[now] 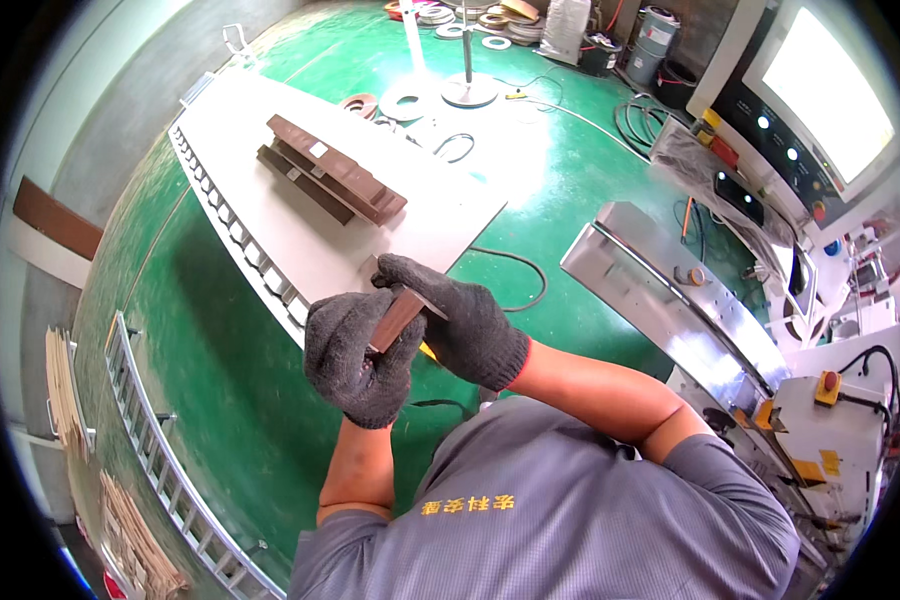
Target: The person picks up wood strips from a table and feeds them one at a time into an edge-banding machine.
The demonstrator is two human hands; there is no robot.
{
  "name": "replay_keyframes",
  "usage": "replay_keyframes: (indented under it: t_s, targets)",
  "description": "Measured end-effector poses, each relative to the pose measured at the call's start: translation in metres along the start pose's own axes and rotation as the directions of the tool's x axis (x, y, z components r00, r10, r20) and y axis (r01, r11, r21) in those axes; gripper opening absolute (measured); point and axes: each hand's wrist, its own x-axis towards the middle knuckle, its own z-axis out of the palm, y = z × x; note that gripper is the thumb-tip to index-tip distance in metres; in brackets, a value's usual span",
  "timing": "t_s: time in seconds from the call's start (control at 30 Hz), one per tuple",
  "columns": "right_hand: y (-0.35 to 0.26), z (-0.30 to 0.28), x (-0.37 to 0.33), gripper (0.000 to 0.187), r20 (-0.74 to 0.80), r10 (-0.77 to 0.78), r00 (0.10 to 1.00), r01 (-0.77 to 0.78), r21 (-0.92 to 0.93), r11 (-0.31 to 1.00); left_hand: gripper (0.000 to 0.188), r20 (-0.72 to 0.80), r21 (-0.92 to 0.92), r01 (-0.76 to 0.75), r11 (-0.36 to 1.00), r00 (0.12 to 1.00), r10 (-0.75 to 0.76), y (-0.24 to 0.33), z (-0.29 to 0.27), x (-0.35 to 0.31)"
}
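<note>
Both my hands wear dark grey knit gloves and meet over the near end of the white table. Closed in my left hand [358,352] is a short brown wood-grain piece [398,320], tilted, its lower end hidden by the fingers. My right hand [462,325] is curled close against its upper end. A thin pale edge [430,304] sticks out by the right fingers; I cannot make out what it belongs to. Farther up the table lies a stack of long brown boards [335,170] with small white labels.
The white table [235,105] has rollers along its left side. A metal machine rail [670,290] and a control screen [825,95] stand at right. A roller conveyor frame [155,430] runs at lower left. Coils of edge strip [405,105] and a cable [530,275] lie on the green floor.
</note>
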Motion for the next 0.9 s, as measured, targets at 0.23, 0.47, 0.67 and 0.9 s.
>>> replay_keyframes:
  t_s: [0.23,0.47,0.67,0.9]
  targets:
    - [-0.016,-0.013,-0.003,0.067,-0.026,0.121,0.992,-0.122,-0.046,0.991,0.032,0.06,-0.033,-0.041,0.999,0.997,0.043,0.0,0.008,0.001]
    - [-0.008,-0.027,-0.006,0.078,0.005,0.288,0.958,-0.286,-0.115,0.951,0.03,0.215,-0.107,-0.028,0.994,0.975,0.051,-0.01,0.024,-0.012]
    - [0.007,-0.062,-0.052,0.079,-0.157,0.302,0.94,-0.322,-0.127,0.938,0.097,0.207,-0.324,0.662,0.676,0.747,-0.632,-0.086,0.069,-0.093]
    - [-0.029,-0.137,-0.208,0.059,-0.538,0.782,0.315,-0.672,0.455,0.584,0.052,0.712,-0.448,0.601,-0.662,-0.209,-0.671,-0.205,0.206,-0.239]
